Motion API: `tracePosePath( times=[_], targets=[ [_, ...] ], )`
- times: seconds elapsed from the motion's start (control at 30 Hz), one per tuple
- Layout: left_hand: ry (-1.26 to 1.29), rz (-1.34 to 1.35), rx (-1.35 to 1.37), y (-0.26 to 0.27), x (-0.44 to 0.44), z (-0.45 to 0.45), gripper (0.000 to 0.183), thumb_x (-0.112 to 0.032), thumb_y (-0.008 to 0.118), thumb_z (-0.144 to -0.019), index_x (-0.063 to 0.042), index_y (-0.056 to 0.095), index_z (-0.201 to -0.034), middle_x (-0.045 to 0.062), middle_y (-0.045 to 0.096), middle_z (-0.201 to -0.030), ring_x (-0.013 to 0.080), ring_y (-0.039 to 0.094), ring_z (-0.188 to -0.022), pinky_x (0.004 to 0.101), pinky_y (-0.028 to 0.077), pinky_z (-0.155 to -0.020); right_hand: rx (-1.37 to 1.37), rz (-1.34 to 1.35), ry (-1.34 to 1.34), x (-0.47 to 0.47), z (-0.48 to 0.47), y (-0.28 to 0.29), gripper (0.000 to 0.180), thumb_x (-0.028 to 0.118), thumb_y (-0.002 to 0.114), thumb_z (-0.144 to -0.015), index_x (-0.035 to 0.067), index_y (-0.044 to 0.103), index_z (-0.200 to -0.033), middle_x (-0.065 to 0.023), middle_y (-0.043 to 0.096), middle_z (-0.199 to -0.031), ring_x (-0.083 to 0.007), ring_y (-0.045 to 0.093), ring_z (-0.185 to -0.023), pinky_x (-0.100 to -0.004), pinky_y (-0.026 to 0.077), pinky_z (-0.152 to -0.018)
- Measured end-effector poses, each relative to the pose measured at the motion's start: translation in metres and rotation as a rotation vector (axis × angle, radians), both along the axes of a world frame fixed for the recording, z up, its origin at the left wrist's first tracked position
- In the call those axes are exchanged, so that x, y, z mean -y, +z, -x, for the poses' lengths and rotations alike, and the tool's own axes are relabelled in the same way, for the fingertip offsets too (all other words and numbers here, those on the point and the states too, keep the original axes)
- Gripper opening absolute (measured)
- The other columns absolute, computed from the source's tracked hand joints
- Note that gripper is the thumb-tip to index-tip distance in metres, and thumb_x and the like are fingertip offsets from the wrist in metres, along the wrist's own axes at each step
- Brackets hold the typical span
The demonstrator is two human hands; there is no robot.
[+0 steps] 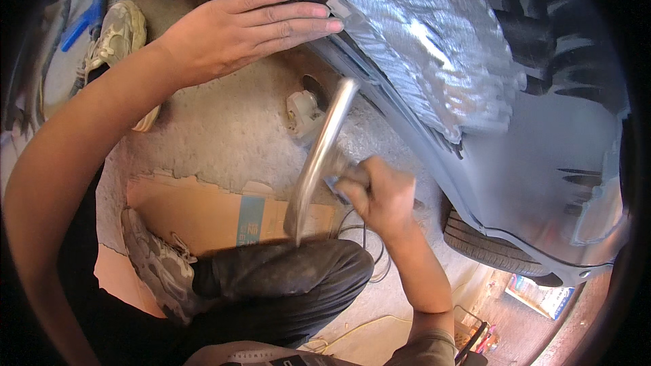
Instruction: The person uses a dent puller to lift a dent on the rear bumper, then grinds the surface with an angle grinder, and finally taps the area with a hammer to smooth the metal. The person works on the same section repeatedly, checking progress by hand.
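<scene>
My right hand grips the handle of a body hammer. The hammer's long, polished metal head is slightly blurred, its upper tip close to the lower edge of a blue-grey car body panel. A broad patch of ground bare metal with a rough, streaked surface covers part of that panel. With fingers stretched out, my left hand holds nothing; its fingertips reach the panel's lower edge beside the bare metal. Whether the fingertips press on it or reach behind it I cannot tell.
Flattened cardboard lies on the concrete floor under my bent leg. A whitish object sits behind the hammer. Right of it is a car tyre. A black cable, a yellow cord and a printed bag are on the floor.
</scene>
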State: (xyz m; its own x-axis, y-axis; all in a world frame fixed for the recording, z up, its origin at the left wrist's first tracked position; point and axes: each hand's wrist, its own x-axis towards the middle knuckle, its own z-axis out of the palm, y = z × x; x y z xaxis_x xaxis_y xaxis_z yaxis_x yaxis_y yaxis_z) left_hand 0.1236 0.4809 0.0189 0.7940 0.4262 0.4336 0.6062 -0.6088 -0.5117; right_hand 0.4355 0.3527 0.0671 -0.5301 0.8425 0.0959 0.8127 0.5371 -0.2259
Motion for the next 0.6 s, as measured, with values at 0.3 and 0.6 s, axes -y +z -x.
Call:
tracePosePath(
  times=[0.3,0.6],
  targets=[
    [-0.010,0.060,-0.007,0.001,0.006,-0.005,0.073,-0.013,0.048,-0.090,-0.013,0.021,-0.158,-0.005,0.019,-0.165,0.0099,0.018,-0.151,0.0338,0.011,-0.126,-0.081,-0.006,-0.093,0.009,0.003,-0.010,0.038,0.037,0.077,-0.083,0.006,0.057,-0.075,-0.0124,0.058,-0.060,-0.0301,0.060,-0.050,-0.0367,0.047,-0.047],
    [-0.319,-0.391,0.077,-0.008,-0.029,-0.093,0.067,-0.012,0.047,-0.095,-0.008,0.021,-0.157,-0.007,0.018,-0.164,0.0058,0.017,-0.149,0.0268,0.009,-0.126,-0.194,0.128,-0.036,0.044,0.018,-0.039,0.044,0.044,0.081,-0.074,0.006,0.060,-0.082,-0.0139,0.057,-0.061,-0.0349,0.062,-0.057,-0.0393,0.049,-0.052]
  ],
)
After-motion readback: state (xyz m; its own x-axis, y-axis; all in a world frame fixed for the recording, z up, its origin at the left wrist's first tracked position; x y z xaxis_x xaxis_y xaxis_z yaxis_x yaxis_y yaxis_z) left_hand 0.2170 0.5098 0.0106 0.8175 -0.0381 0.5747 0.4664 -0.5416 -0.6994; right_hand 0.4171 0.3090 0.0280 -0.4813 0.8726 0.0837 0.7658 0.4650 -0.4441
